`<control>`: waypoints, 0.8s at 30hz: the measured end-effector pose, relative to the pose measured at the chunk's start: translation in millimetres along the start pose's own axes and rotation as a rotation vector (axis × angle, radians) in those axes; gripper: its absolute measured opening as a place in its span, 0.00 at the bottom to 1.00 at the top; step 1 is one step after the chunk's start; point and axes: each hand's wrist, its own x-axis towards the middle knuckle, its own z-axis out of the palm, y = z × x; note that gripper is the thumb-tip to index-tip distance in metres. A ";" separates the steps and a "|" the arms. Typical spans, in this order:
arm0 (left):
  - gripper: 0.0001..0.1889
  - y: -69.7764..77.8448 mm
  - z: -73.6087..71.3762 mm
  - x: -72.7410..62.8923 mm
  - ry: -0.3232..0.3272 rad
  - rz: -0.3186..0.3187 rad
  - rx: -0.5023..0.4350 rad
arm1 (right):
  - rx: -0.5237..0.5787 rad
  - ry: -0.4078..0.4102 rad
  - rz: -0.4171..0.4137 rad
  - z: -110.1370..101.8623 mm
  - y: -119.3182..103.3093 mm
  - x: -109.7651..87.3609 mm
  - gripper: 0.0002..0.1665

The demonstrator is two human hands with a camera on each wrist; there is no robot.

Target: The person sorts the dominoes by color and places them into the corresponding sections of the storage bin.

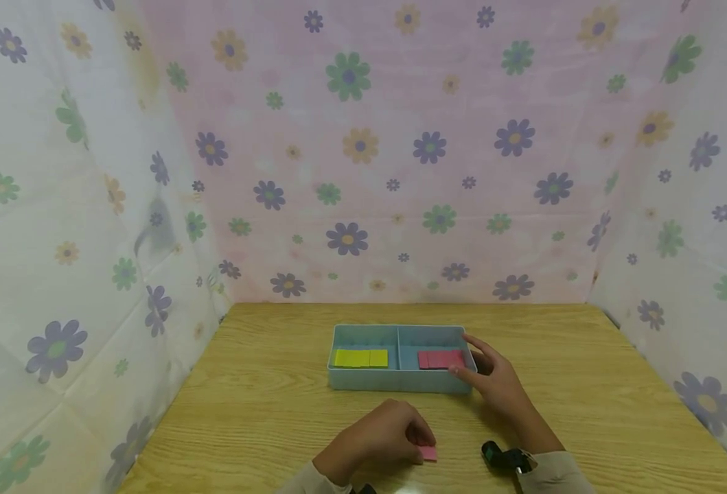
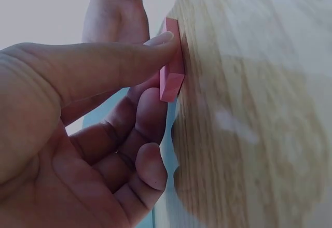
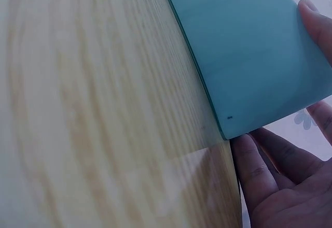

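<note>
My left hand [image 1: 386, 433] pinches a small pink rectangular block [image 1: 428, 453] close over the table in front of the box; in the left wrist view the thumb lies on the face of the block [image 2: 172, 65]. A light blue two-compartment box [image 1: 363, 380] stands further back. My right hand [image 1: 504, 387] holds its right end, thumb at the front rim and index finger at the back rim. Yellow blocks [image 1: 360, 358] lie in a row in the left compartment. Pink blocks [image 1: 440, 359] line the right compartment, partly behind the right thumb.
The box rests on a wood-grain table [image 1: 264, 384]. Flower-patterned cloth [image 1: 394, 123] hangs behind the table and along both sides. A dark wrist device [image 1: 504, 458] sits at the right sleeve.
</note>
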 end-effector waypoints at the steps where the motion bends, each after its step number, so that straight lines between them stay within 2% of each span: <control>1: 0.12 -1.1 -0.5 0.6 0.006 -0.008 -0.003 | 0.001 -0.001 0.001 0.0 -0.1 0.1 0.49; 8: 0.13 -7.4 -3.4 3.8 0.046 -0.055 -0.027 | -0.001 -0.005 0.008 -0.2 1.0 0.7 0.49; 13: 0.12 -5.3 -6.9 2.3 0.057 -0.081 -0.052 | -0.001 -0.002 -0.002 0.0 0.7 0.5 0.48; 24: 0.12 -1.8 -9.5 -0.3 0.072 -0.081 0.014 | 0.004 -0.012 -0.013 -0.8 -2.0 -1.2 0.48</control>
